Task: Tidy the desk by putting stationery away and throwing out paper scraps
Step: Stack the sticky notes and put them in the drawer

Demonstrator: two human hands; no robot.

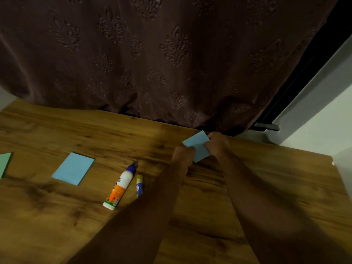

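- Blue paper scrap (197, 147), right of frame centre, is pinched by both the left hand (183, 155) and right hand (217, 144) above the wooden desk (266, 178).
- Likely step: gathering scraps; next it needs a bin, and none is in view.

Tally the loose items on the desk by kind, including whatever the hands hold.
Blue paper pieces: 2, one flat on the desk, one held by both hands
Green paper: 1, cut off at the left edge
Glue bottle: 1
Glue stick: 1
Total: 5
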